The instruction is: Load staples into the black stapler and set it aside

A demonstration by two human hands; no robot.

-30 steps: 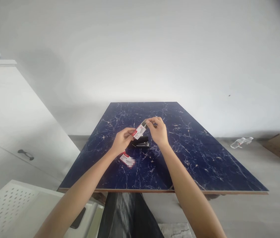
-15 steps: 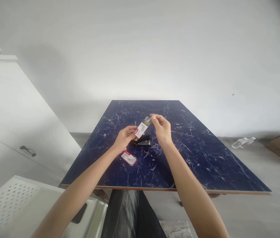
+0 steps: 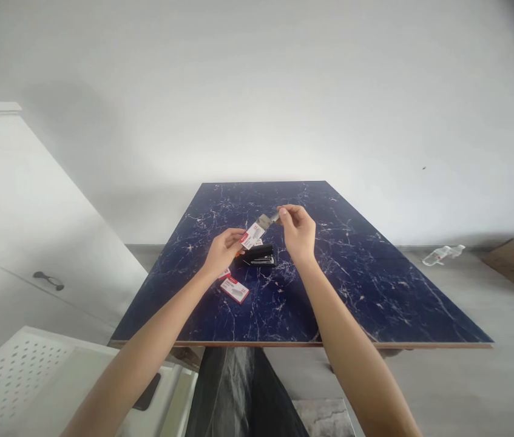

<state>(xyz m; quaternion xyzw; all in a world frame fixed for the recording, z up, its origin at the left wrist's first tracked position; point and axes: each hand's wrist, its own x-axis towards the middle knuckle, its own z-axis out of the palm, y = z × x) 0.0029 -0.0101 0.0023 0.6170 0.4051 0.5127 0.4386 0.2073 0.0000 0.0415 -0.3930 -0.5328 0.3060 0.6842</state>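
Left hand [image 3: 223, 250]: raised just above the table, fingers pinched around the red end of a small red-and-white staple box [image 3: 252, 235], holding it tilted.
Right hand [image 3: 299, 232]: raised opposite the left, thumb and forefinger pinched on a thin grey strip of staples [image 3: 273, 217] poking out of the box's open far end.
Box in hand: small cardboard, likely very light and easy to crush; best gripped on its flat sides near the closed end, with gentle pressure.
Staple strip: metal, probably stiff along its length yet brittle, apt to snap into shorter pieces if bent; best held by its long edges, close to the box mouth. Too small to tell how much remains inside.
Stapler [image 3: 259, 255]: black, lying on the table directly under the hands, apart from both; whether open or closed, hard to tell.
Second box [image 3: 234, 289]: same red-and-white kind, flat on the table near the left wrist, untouched.
Table [image 3: 375, 285]: dark blue marbled top, glossy, likely slippery for small loose metal.
Surroundings: white cabinet [image 3: 15, 230] at left, plastic bottle [image 3: 441, 255] on the floor at right.
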